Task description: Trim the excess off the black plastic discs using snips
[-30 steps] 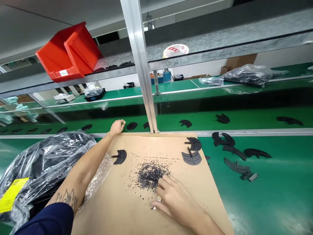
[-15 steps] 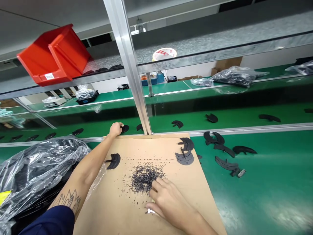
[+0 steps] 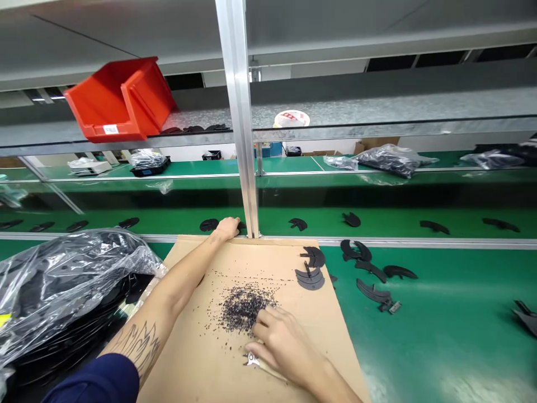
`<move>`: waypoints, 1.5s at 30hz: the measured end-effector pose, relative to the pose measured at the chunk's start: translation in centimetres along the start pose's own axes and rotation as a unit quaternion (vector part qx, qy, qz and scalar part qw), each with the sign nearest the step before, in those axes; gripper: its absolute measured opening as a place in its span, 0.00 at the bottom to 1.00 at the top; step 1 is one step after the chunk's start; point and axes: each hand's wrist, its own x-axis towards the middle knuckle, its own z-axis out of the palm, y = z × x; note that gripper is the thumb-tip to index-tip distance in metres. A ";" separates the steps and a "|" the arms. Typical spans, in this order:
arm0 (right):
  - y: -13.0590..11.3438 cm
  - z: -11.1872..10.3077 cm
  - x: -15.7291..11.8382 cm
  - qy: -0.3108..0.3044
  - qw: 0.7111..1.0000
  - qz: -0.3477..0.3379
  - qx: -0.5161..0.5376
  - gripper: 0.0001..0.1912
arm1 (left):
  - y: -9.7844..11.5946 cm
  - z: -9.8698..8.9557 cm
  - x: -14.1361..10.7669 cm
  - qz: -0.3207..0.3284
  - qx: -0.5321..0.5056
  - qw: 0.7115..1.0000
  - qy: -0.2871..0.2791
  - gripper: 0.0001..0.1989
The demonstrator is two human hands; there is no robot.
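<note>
My left hand [image 3: 229, 226] reaches to the far edge of the cardboard, beside the metal post. Its fingers are closed at a black curved plastic part [image 3: 242, 225], mostly hidden by the hand and post. Just left of it lies another black plastic part [image 3: 208, 225]. My right hand [image 3: 285, 341] rests curled over the cardboard [image 3: 226, 380], closed round a small pair of nippers [image 3: 252, 359]; their silver head pokes out beside the thumb. Its fingertips border a heap of small black plastic bits [image 3: 242, 309]. Two black fan-shaped parts [image 3: 309, 279] lie at the cardboard's right edge.
An aluminium post [image 3: 240, 112] rises behind the cardboard. Black parts are spread along the green belt [image 3: 390, 218], with more on the green bench [image 3: 440, 313]. A plastic bag of black parts [image 3: 75, 274] sits left. Overhead, a shelf holds a red bin [image 3: 121, 101] and tape roll [image 3: 291, 118].
My left hand has moved right, from one black part on the belt to the part beside the post. My right hand stays by the heap. The camera view has levelled and shifted.
</note>
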 end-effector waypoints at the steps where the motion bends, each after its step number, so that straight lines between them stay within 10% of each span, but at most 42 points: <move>1: 0.0 0.0 0.0 0.005 1.000 -0.001 -0.002 0.14 | -0.1 -0.4 -0.4 -0.008 -0.004 1.000 0.005 0.17; 10: 0.3 0.4 0.5 0.216 0.974 0.045 0.043 0.12 | 0.1 -4.9 -6.5 0.027 -0.151 0.984 0.096 0.08; 14: 0.6 0.1 1.0 0.313 0.947 0.056 0.046 0.29 | 2.3 -4.2 -14.6 0.122 -0.246 0.961 0.043 0.04; 16: 0.7 0.2 1.3 0.340 0.938 0.029 0.051 0.36 | 3.7 -3.4 -18.7 0.227 -0.376 0.898 -0.040 0.08; 20: 0.8 0.4 1.8 0.312 0.943 -0.072 0.090 0.28 | 4.5 -3.1 -23.8 0.229 -0.444 0.860 -0.106 0.17; 24: 0.9 0.4 1.9 0.338 0.936 -0.060 0.071 0.22 | 0.1 -4.9 -24.8 0.210 -0.293 0.932 -0.024 0.13; 28: 1.2 0.2 1.9 0.354 0.932 -0.046 0.056 0.12 | -6.4 -7.2 -24.5 0.034 0.016 0.998 -0.042 0.06; 34: 1.0 0.3 2.0 0.334 0.939 -0.031 0.078 0.06 | -12.7 -9.4 -27.6 -0.115 0.181 0.970 -0.112 0.07; 45: 0.9 0.5 2.6 0.336 0.937 0.000 0.094 0.05 | -14.3 -9.6 -35.4 -0.015 0.169 0.978 -0.125 0.28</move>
